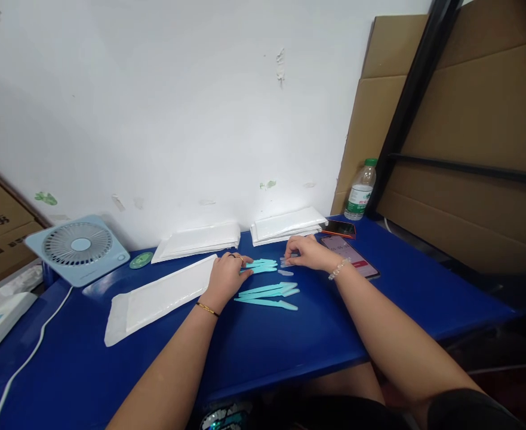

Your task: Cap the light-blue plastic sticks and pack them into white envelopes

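Fan (80, 245), square and pale blue, stood at left; the left hand (227, 275) touched thin turquoise plastic sticks (265, 269) on the blue tabletop (263, 346); the right hand (311, 252) bent over small translucent pieces (285, 273). Whether they pinched, I could not tell.

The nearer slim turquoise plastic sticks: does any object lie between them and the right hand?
Yes: one small translucent plastic piece lies on the blue table, between the right hand and those turquoise sticks.
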`<state>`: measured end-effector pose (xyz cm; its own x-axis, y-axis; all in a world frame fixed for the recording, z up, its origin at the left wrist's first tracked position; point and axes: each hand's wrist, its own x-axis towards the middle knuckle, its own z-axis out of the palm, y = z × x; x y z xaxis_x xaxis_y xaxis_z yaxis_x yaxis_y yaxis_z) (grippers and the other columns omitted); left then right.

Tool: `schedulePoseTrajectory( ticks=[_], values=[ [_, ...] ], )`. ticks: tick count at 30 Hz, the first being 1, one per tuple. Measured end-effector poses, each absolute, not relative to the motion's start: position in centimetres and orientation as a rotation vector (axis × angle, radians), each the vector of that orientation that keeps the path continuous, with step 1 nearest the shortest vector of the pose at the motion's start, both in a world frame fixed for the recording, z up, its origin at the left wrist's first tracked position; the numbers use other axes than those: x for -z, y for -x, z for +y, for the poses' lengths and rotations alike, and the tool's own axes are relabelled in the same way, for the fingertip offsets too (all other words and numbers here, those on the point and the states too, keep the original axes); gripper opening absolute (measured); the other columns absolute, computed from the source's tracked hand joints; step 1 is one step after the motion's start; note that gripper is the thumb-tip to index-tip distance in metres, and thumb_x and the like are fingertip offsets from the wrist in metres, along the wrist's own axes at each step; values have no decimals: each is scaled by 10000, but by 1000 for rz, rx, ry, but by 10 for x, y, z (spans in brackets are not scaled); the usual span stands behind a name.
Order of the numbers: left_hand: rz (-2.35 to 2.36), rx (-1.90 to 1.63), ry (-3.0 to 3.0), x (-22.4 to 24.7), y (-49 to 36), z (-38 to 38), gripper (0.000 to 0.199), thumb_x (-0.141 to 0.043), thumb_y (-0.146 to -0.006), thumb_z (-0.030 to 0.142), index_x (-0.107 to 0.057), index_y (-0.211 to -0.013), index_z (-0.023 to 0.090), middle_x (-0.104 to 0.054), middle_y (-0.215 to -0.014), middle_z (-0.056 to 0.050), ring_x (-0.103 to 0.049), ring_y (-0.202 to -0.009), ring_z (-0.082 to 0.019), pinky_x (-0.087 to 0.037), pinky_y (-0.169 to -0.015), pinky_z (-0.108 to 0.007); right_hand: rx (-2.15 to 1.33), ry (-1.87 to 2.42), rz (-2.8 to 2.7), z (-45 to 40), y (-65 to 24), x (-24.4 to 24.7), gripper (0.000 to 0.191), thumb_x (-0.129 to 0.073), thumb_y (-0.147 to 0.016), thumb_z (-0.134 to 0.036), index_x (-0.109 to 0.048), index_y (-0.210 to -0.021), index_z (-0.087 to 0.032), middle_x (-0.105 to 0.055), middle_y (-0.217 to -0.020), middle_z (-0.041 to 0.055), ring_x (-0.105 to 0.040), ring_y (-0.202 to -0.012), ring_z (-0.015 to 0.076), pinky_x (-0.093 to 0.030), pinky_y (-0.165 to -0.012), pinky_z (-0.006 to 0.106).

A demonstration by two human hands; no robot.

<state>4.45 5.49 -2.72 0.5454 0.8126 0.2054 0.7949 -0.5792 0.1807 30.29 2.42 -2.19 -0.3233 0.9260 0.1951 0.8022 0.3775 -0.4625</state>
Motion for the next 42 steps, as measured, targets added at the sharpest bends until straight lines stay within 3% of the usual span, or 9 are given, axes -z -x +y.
schedulePoseTrajectory(
  ticks=[6,12,23,25,28,32,37,42],
  values=[
    [1044,-307,-2681,25,-53,39,194,-601,-760,415,-676,-804,241,-647,-849,-16,-565,-835,-181,-387,-713,-262,-537,1358,-2468,11,-293,14,139,-671,-737,-348,-709,-751,-215,-620,-837,13,-556,-766,159,-270,-841,338],
    [1149,-175,-2623,27,-60,33,141,-593,-759,330,-658,-721,211,-659,-743,-8,-573,-706,-157,-355,-594,-242,-572,1424,-2545,14,-289,20,224,-718,-675,-408,-704,-723,-189,-605,-804,15,-545,-744,167,-256,-830,351],
    [1347,-324,-2637,21,-49,50,158,-575,-785,336,-650,-723,211,-678,-792,-19,-597,-761,-178,-364,-641,-262,-386,1561,-2394,20,-296,17,88,-651,-746,-236,-677,-691,-174,-630,-841,32,-562,-792,172,-263,-826,322],
    [1402,-342,-2600,21,-45,53,157,-599,-758,360,-657,-779,215,-678,-821,-21,-600,-780,-186,-374,-652,-263,-362,1625,-2346,20,-300,16,96,-661,-744,-255,-678,-700,-171,-635,-856,36,-562,-798,174,-267,-828,326],
    [1323,-393,-2555,20,-42,51,307,-631,-710,458,-658,-904,222,-666,-879,-26,-598,-819,-197,-396,-674,-264,-407,1574,-2332,17,-301,13,118,-673,-740,-308,-697,-749,-193,-630,-874,26,-561,-810,173,-276,-824,320],
    [1024,-288,-2521,23,-49,39,352,-612,-700,535,-672,-853,224,-650,-879,-22,-586,-796,-180,-398,-654,-251,-583,1405,-2491,11,-294,9,208,-714,-687,-400,-710,-753,-203,-625,-849,12,-557,-769,163,-283,-823,321],
    [964,-183,-2538,31,-60,32,226,-588,-748,435,-659,-749,220,-637,-750,5,-553,-671,-143,-353,-572,-237,-673,1345,-2638,12,-286,17,287,-714,-669,-463,-681,-665,-178,-611,-744,-4,-543,-728,157,-268,-841,347],
    [1130,-269,-2576,29,-56,39,194,-577,-767,382,-642,-719,205,-644,-748,-10,-560,-672,-149,-347,-581,-245,-564,1349,-2564,17,-293,23,228,-686,-725,-394,-663,-684,-170,-604,-769,-2,-534,-704,137,-277,-833,328]
  ],
)
